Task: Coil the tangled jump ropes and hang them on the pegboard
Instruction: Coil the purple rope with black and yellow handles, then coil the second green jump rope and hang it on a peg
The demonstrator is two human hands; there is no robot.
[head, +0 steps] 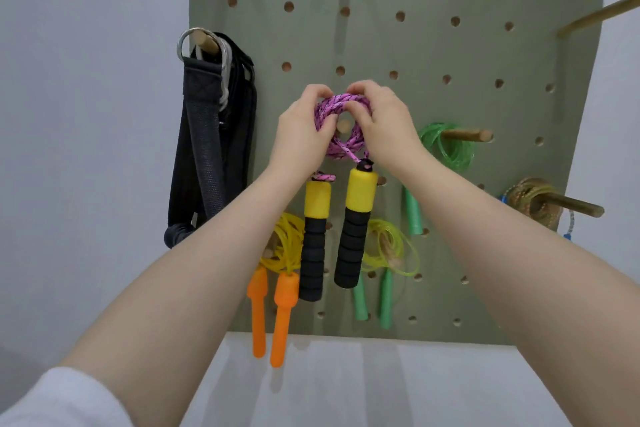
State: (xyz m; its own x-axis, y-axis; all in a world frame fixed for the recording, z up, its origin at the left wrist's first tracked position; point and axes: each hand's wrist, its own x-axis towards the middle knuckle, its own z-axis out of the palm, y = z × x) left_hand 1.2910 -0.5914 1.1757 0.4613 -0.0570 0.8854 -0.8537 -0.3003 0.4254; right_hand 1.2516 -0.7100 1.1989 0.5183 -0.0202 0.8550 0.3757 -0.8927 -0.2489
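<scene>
A sage-green wooden pegboard drilled with rows of round holes fills most of the view, standing upright against a pale grey wall with its lower edge on a white tabletop. On its left edge a bundle of black webbing straps with metal rings hangs from a wooden peg. Both bare forearms reach up to the middle of the board, a white sleeve showing at the lower left corner. The left hand and the right hand each grip one side of a coiled pink braided jump rope, fingers curled over the top of the coil and thumbs pressed against its front, holding it around the tip of a short wooden dowel peg that shows through the centre of the coil. From this rope 2 handles with yellow caps and black ribbed foam grips dangle side by side below the hands. Lower left, a yellow plastic rope coil with 2 orange handles hangs on the board; lower right, a yellow-green clear rope with 2 green handles hangs likewise. To the right, a coiled translucent green rope sits on a long wooden peg, and further right a brown speckled rope coil sits around another peg.
</scene>
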